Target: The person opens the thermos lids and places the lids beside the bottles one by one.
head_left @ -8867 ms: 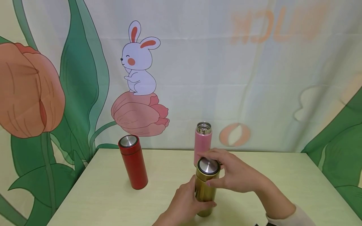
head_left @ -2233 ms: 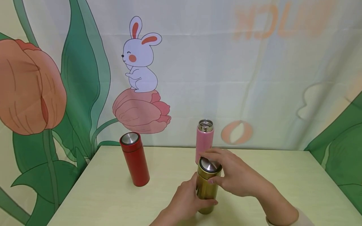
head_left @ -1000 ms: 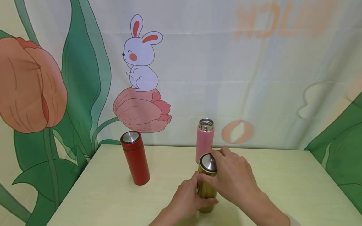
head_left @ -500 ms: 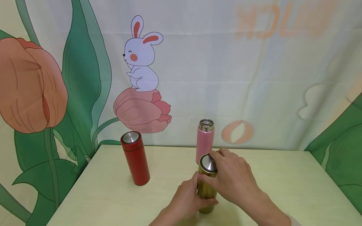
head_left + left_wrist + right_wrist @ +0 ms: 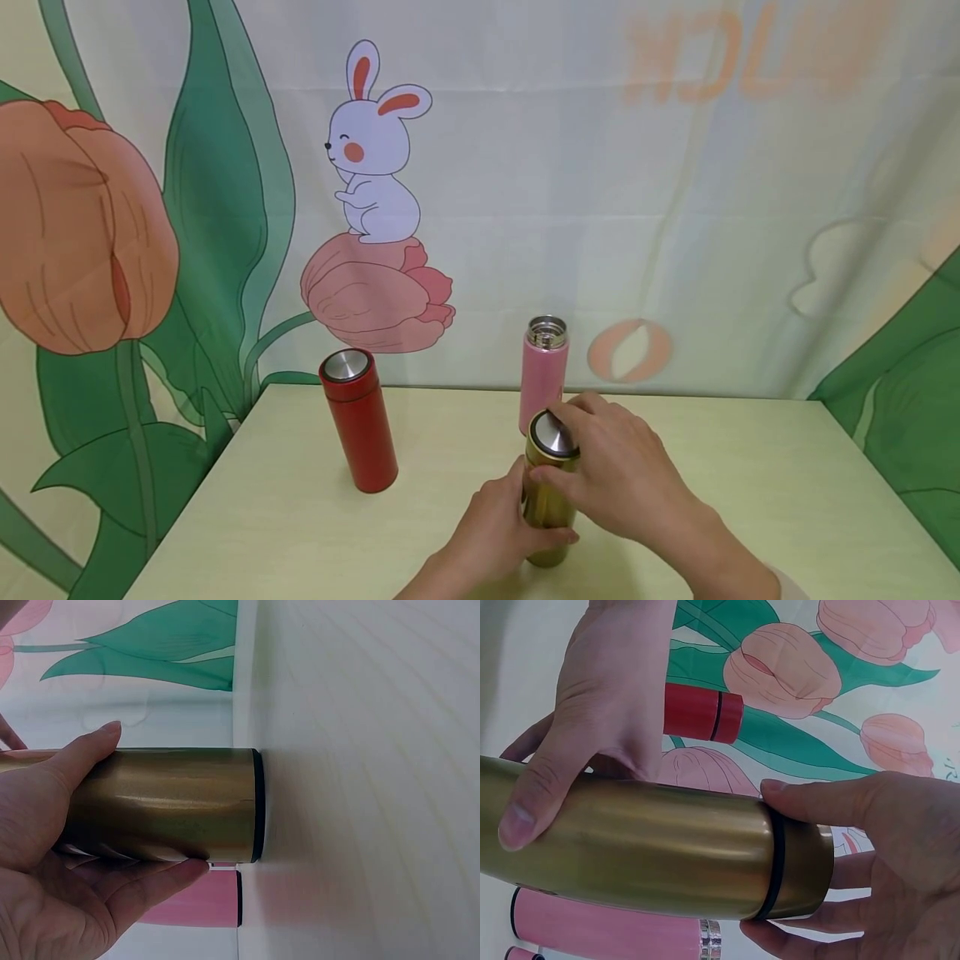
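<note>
A gold thermos flask (image 5: 549, 508) stands upright on the table, capped by a lid with a silver top (image 5: 553, 433). My left hand (image 5: 491, 525) grips its body low down, the thumb on one side and the fingers on the other, as the left wrist view shows. Around the lid curl the fingers and thumb of my right hand (image 5: 618, 467). In the right wrist view the thumb lies right at the black ring (image 5: 774, 862) between lid and body. Just behind stands a pink flask (image 5: 543, 379) with its steel mouth uncovered.
To the left a red flask (image 5: 362, 425) with its lid on stands on the pale table (image 5: 262, 517). A small pink piece (image 5: 521, 954) lies beside the pink flask in the right wrist view. A printed curtain (image 5: 480, 167) hangs behind the table's back edge.
My right hand has turned about the gold flask's lid, swinging round by one second ago and slightly back since, its thumb shifting a little right. My left hand keeps its grip.
</note>
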The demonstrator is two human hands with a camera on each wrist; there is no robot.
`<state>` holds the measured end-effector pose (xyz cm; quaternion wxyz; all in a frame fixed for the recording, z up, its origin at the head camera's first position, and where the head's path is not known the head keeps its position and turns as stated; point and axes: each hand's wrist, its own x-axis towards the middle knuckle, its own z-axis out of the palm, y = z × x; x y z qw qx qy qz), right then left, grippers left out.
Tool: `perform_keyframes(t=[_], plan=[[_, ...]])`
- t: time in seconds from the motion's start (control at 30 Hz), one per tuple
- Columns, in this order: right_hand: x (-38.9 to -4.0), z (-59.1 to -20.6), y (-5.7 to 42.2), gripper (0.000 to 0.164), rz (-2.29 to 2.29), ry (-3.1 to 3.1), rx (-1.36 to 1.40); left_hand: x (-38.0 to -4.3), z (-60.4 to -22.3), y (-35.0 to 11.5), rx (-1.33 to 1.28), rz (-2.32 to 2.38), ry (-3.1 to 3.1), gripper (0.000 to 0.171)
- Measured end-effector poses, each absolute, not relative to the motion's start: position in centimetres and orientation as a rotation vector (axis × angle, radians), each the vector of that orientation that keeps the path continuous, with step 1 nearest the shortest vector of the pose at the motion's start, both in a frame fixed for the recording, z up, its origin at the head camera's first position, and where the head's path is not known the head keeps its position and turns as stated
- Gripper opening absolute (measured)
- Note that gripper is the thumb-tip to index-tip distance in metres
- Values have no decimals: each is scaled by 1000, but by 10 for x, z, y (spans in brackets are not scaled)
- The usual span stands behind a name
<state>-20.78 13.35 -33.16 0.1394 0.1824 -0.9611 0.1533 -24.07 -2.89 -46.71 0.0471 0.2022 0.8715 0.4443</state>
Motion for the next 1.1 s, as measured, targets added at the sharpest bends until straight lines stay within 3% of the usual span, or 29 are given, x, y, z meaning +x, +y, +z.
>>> perform_keyframes(t=[0.47,0.8,1.1], plan=[[-212,-330,141,49,585,-2777,695,-241,-469,-29,638,1395,2625,74],[-214,-331,146,65,668,-2796,754,-242,-471,-29,632,1387,2635,77],[-216,-329,148,67,726,-2823,805,-243,-469,-29,631,1367,2645,79]])
